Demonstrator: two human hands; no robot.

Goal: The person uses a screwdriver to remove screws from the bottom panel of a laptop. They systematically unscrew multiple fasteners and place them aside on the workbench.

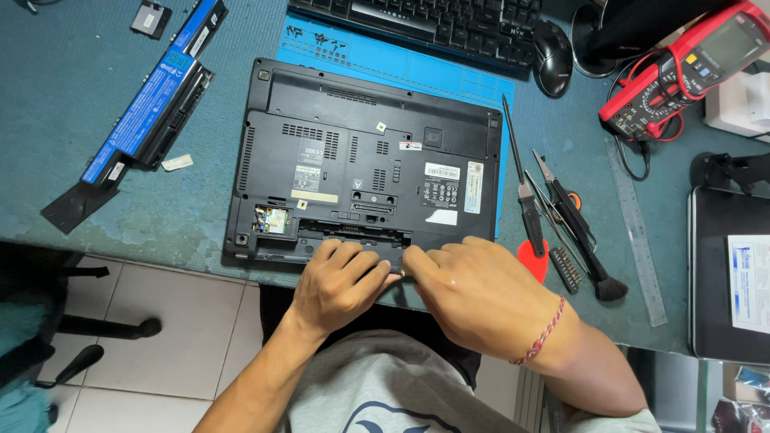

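A black laptop [365,164] lies upside down on the teal desk [72,104], its underside with vents and stickers facing up, and everything else is placed here relative to it. Both hands work at its near edge, where a long panel is off and a slot stands open. The left hand [337,285] rests over the near edge left of centre, fingers curled and close together, pressing on the casing; whether it grips anything underneath cannot be told. The right hand [473,293] (a red braided bracelet [544,333] circles its wrist) meets the left at the middle of that edge, fingertips pinched narrowly against something small and pale that is too hidden to identify.

Under the far half of the laptop lies a blue mat [401,60], and beyond that a black keyboard [449,20] with a black mouse [553,48] beside it. Well to the left of the laptop lies a long blue and black battery pack [152,96], angled. Just right of the laptop lie a thin screwdriver [520,172], scissors [565,200], a small brush [597,277], a red pick [532,258] and a strip of bits [568,269]; a clear ruler [638,232] lies further right. A red multimeter [690,68] sits to the far right, beyond the tools.
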